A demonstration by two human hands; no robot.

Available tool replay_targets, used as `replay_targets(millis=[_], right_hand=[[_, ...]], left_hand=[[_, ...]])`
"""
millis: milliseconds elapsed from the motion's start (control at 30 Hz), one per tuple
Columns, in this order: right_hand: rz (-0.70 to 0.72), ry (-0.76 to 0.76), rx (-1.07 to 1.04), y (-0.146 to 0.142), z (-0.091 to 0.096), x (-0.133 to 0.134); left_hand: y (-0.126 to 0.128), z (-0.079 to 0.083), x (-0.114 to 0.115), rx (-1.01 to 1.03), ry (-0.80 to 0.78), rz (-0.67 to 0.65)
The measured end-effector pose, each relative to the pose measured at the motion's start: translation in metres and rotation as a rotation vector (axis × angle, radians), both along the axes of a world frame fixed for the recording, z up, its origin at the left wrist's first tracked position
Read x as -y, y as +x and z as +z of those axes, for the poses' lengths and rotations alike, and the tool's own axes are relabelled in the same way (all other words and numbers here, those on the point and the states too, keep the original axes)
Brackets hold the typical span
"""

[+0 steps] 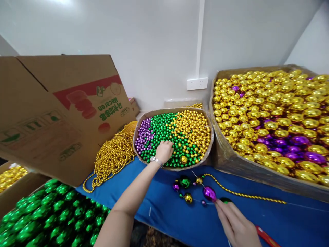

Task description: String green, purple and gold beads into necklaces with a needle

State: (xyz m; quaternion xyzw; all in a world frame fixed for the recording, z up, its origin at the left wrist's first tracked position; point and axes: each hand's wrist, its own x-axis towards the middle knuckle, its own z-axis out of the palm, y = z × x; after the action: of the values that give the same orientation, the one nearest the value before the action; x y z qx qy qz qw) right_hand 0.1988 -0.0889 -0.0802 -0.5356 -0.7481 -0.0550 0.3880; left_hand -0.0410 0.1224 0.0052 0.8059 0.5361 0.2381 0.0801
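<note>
My left hand, with a watch or bracelet at its wrist, reaches into a box of small round beads in purple, green and gold. Its fingers are curled down among the green beads; what they pinch, if anything, is hidden. At the lower right, my right hand is closed, fingertips pressed on a large shiny purple bead. A thin needle sticks out beyond that bead toward the upper left. Beside it on the blue cloth lies a strung loop with a big green bead and a gold bead.
A large box of gold oval beads stands at right, a bin of green beads at lower left. Gold bead strands lie beside a tilted cardboard box. A twisted gold strand and a red-handled tool rest on the blue cloth.
</note>
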Motion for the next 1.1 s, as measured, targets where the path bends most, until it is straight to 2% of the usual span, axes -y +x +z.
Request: replay_targets(millis=[167,267,367,433,533,600,733,1100], right_hand=[[-0.003,-0.001,-0.006,-0.003,0.005,0.0],[0.0,-0.008,-0.011,-0.003,0.008,0.001],[0.005,0.022,-0.004,-0.004,0.011,0.001],[0.004,0.047,0.003,-0.005,0.014,0.001],[-0.014,0.077,0.015,-0.008,0.019,0.001],[-0.025,0.073,0.022,-0.009,0.022,0.001],[-0.015,0.059,0.019,-0.01,0.025,0.002],[-0.005,0.05,0.014,-0.01,0.023,0.005]], left_hand=[[0.017,-0.011,-0.008,0.069,-0.046,0.002],[0.017,-0.008,-0.004,0.187,-0.066,0.006],[0.015,-0.002,0.012,0.337,-0.098,-0.004],[0.017,0.001,0.031,0.622,-0.228,-0.053],[0.024,0.004,0.064,1.225,-0.605,-0.142],[0.029,0.004,0.081,1.425,-0.782,-0.145],[0.036,0.002,0.097,1.515,-0.878,-0.112],[0.04,0.001,0.106,1.551,-0.947,-0.065]])
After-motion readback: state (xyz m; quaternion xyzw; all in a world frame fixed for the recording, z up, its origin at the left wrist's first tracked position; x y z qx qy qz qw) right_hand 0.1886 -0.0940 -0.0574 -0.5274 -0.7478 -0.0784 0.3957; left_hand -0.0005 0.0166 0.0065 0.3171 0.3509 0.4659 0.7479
